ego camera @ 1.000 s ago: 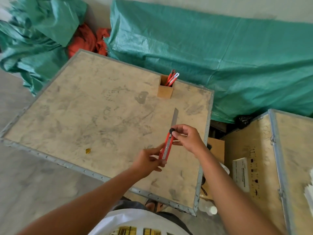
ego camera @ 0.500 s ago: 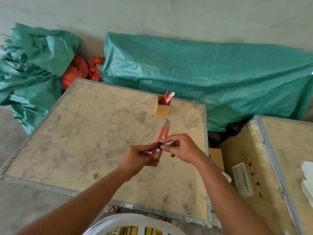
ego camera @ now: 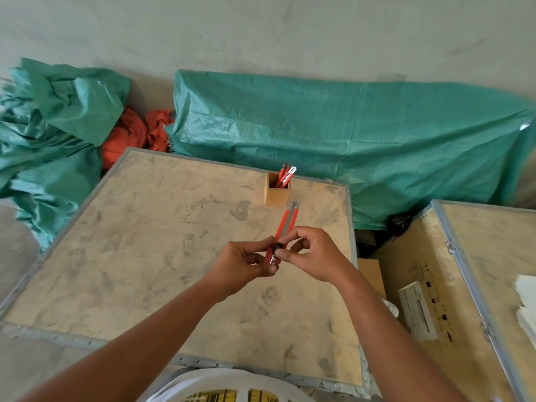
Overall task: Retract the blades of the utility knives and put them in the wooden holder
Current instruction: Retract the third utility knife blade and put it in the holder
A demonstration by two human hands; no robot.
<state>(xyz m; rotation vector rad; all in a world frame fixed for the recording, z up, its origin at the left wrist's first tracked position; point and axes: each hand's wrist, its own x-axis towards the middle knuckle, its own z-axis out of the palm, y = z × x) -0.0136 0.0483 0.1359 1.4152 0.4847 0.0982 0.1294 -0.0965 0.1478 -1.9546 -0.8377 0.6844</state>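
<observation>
several knives already in the holder; both hands pinch one knife, blade tip barely out.

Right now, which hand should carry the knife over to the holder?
Left, probably. The left hand grips the knife by its body, while the right hand only pinches the black slider. The holder stands straight ahead, about equally near both.

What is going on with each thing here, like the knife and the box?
Utility knife: held in both hands, blade almost fully in.
Left hand: pinching the knife's back end.
Right hand: fingers on the black slider.
Wooden holder: upright, other knives inside.
Crate: lid shut.
</observation>
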